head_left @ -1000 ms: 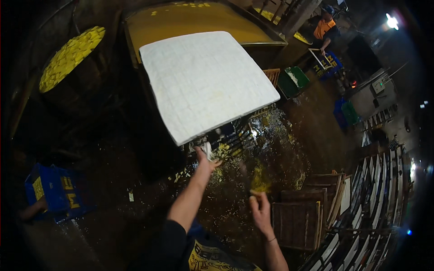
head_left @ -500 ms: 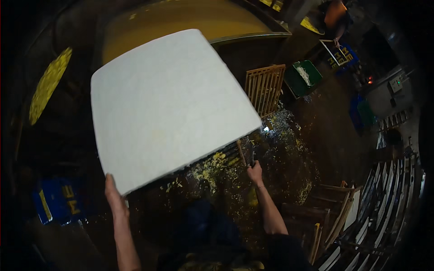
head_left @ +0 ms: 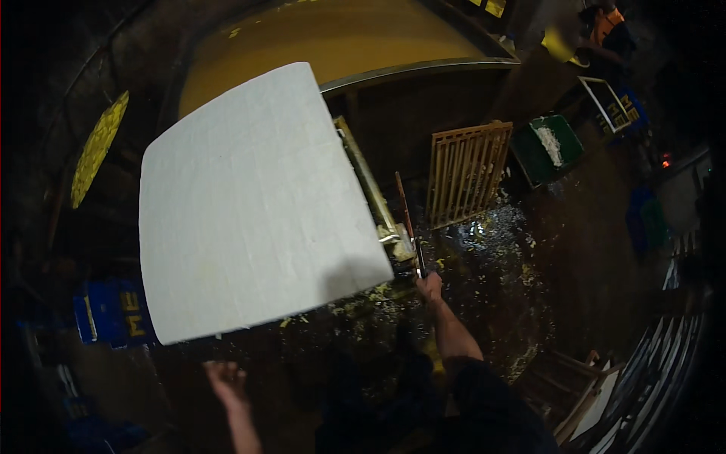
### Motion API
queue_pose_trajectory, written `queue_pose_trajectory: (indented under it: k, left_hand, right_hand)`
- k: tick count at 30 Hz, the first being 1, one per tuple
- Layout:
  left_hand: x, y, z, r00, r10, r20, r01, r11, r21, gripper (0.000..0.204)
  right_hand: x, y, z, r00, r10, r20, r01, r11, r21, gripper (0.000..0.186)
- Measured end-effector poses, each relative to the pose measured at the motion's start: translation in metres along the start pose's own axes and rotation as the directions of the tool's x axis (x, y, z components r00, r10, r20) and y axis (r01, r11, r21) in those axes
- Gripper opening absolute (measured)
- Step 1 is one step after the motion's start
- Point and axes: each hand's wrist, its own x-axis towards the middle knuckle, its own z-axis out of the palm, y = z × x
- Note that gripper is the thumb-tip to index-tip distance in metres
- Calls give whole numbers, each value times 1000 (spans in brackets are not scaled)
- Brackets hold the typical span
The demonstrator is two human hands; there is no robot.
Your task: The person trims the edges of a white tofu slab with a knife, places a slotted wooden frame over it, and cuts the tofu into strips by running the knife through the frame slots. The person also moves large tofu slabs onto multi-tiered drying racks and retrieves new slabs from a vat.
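A large white rectangular slab [head_left: 261, 204] lies ahead of me on the left, over a support whose metal rail [head_left: 370, 185] shows along its right side. My left hand [head_left: 227, 382] is just below the slab's near left corner, apart from it, with fingers loosely bent and nothing visible in them. In my right hand [head_left: 429, 286], closed, is a long thin knife-like tool [head_left: 407, 212] with a dark lower part and a brown upper length. It points away from me beside the slab's right edge, and its exact kind is unclear.
Behind the slab stands a wide vat [head_left: 378, 34] of yellow-brown liquid. A slatted wooden rack [head_left: 469, 174] and a green bin [head_left: 541, 181] stand right. Wet scraps litter the floor [head_left: 484, 234]. Blue crates [head_left: 113, 314] sit left; a person [head_left: 605, 30] is far right.
My left hand has let go of the slab's near left corner and dropped away. The tool in my right hand now stands clear of the slab, with the support's rail uncovered.
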Motion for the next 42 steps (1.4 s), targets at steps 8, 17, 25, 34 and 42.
queue_pose_trajectory:
  k: [8,17,25,34,42]
  left_hand:
    - [-208,-128,206,579,195,792,-736,542,405,66]
    - [-189,9,162,427,688,587,-870,490,59,35]
    - [-35,201,104,735,322,596,-254,947,-198,27]
    - [80,241,122,744,507,435,-627,754,195,21]
    - [119,238,122,419,784,459,-816,104,568,24]
  right_hand:
    - [-112,-212,-268,933,-213,289,-150,501,852,24]
    - [-256,-326,-340,820,-525,-228,558,643,524,27]
    - [-236,-186,-280,911,-401,-95,412,894,175,33]
    - [-198,-242,-181,859,-483,-168,501,728,468,38]
    - [-193,-273,-159,811,-518,-273,584,678,447,43]
